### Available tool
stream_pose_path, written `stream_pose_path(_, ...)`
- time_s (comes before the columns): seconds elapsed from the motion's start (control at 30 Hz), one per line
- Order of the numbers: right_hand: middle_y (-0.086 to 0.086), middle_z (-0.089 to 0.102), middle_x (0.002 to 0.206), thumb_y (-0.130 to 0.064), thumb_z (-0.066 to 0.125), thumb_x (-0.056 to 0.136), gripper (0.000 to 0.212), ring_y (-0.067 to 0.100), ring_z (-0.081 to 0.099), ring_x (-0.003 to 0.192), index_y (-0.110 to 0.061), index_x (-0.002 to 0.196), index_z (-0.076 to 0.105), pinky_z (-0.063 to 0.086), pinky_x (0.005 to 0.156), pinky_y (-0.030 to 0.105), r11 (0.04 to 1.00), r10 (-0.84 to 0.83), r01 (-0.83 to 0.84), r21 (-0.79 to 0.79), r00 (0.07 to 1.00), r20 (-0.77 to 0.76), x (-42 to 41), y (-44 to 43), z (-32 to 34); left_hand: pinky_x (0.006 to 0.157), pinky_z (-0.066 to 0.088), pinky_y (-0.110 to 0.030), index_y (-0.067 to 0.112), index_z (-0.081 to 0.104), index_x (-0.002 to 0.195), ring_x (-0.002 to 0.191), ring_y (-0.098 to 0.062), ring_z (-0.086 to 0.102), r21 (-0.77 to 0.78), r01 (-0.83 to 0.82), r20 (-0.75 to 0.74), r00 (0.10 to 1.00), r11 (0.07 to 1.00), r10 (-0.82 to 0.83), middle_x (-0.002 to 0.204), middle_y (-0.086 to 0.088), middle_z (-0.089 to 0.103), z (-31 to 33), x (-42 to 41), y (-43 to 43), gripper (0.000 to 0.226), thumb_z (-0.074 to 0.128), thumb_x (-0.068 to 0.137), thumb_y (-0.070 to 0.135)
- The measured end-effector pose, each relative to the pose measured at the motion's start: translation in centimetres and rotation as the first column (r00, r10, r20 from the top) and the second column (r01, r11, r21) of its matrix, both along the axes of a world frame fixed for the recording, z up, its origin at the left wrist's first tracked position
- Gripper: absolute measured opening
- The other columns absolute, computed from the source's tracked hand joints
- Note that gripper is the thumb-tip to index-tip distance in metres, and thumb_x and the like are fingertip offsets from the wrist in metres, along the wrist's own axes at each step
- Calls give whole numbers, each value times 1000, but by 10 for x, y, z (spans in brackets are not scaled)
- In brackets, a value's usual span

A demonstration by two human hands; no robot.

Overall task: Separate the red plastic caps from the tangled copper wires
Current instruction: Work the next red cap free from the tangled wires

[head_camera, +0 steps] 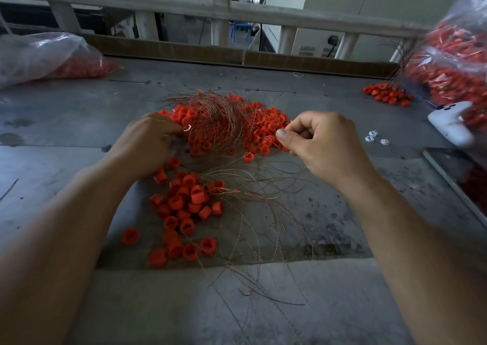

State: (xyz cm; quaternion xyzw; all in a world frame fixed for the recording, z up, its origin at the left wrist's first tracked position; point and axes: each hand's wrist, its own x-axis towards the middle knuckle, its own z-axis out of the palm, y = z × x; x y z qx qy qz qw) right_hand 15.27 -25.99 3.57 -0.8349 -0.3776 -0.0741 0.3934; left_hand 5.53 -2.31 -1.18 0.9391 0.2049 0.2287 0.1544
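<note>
**Pinching a strand at the tangle**

Both bare forearms stretched forward over the grey table. Left hand palm down, fingers bent onto the left edge of the main heap of red caps and copper wires; fingertips hidden, so cannot tell whether gripping or only pressing. Right hand raised just beside the heap's right edge, thumb and forefinger pinching one thin strand of the copper wires, other fingers curled. Nearer, between the forearms, a second cluster of caps, with loose strands fanning right. A clear bag of caps at far left, a second bag at far right. A white device and a dark screen at right. Pale railing behind.
</note>
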Motion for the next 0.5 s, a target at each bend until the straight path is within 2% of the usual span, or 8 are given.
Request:
stream_pose_path(0.1,-10,57,54,-26,65,84,23,13,62,60,-28,63,56,43,54,14,1000,4,-4,-5,1000,-2,0,0,0,89,39,-35,10,71,103,102,-29,54,13,0,-17,1000,1000,0,103,-12,64,4,-3,-2,34,57,78,-8)
stream_pose_path(0.2,-11,57,55,-26,65,84,22,11,62,61,-27,63,56,43,56,14,1000,6,-6,-12,1000,-5,0,0,0,78,39,-29,14,75,90,82,-16,50,-16,-24,23,999,1000,25,78,2,58,7,-5,-6,28,64,75,-7)
stream_pose_path(0.37,-11,56,54,-26,65,84,22,6,56,54,-26,63,57,38,50,5,1000,9,-10,-19,1000,-12,1,0,-1,79,39,-27,10,73,94,80,-16,53,-58,-65,60,996,996,68,94,-11,70,10,-6,-8,20,67,78,-1)
stream_pose_path(0.43,-12,56,55,-26,65,84,22,3,55,54,-26,64,57,38,50,4,1000,10,-11,-20,1000,-16,1,0,-2,79,41,-23,11,73,96,80,-13,54,-102,-79,109,990,992,90,96,-8,70,14,-8,-9,19,64,82,2)
stream_pose_path(0.5,-12,56,55,-26,65,84,22,3,54,53,-26,64,57,38,50,4,1000,11,-12,-22,1000,-20,1,0,-1,71,40,-15,14,72,99,72,-5,53,-128,-112,176,975,985,134,89,-2,68,19,-9,-12,18,63,84,8)
